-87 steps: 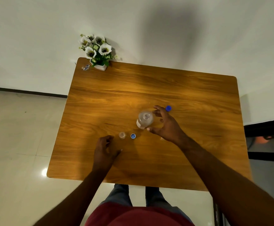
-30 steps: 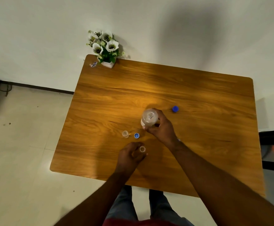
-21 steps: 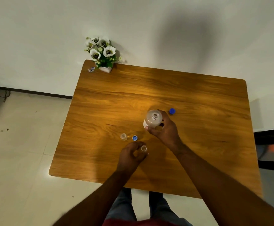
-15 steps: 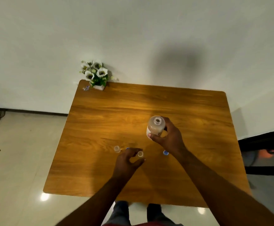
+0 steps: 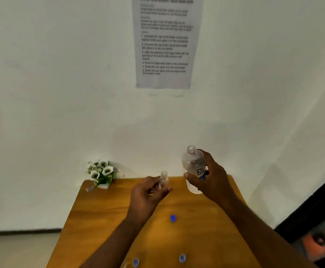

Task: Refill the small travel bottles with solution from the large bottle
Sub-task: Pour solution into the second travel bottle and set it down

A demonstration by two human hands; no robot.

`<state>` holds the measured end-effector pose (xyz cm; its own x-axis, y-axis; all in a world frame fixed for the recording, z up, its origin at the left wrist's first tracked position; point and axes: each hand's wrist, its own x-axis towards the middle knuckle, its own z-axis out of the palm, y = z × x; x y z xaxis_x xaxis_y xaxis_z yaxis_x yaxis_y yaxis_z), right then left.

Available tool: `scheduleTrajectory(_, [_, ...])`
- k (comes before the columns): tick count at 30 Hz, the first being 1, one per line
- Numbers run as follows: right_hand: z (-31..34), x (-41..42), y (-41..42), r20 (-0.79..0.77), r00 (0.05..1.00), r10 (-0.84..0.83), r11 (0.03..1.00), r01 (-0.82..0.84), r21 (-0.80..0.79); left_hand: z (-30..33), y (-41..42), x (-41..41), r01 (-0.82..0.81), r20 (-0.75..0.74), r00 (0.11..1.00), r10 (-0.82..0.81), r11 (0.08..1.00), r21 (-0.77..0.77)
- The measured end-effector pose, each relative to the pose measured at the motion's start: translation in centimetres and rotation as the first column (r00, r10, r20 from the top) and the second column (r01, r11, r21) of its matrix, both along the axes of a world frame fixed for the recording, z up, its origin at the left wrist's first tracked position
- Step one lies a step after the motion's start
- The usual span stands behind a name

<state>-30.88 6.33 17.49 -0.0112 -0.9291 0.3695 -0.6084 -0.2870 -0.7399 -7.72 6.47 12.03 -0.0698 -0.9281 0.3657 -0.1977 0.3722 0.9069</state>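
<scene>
White wall behind wooden table [image 5: 107,219]; our right hand [image 5: 213,182] grips the uncapped large bottle [image 5: 193,165] upright, at 3 o'clock of the small travel bottle [image 5: 163,180] pinched in our left hand [image 5: 146,196]

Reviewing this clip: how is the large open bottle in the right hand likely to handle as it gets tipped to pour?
The large bottle looks like thin clear plastic, so it probably flexes if squeezed. It seems largely empty, hence likely light. Its neck is uncapped, so any tilt could spill. The right hand wraps its labelled middle, which probably limits slipping; the left hand holds the small bottle beside it.
</scene>
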Motion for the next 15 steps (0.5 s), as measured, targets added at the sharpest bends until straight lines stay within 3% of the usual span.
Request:
scheduleTrajectory(7, [11.1,-0.9,0.1,-0.221,0.973,-0.069,0.988,0.035,-0.153,12.7,-2.1,-2.1,-0.006,-0.060,0.998,-0.012,0.960,-0.280])
scheduleTrajectory(15, [16.7,-0.9,2.2,-0.386,0.915,-0.122,0.966,0.019,-0.259,18.1,-1.0,-2.9,-0.008,-0.072,0.997,-0.022,0.917,-0.398])
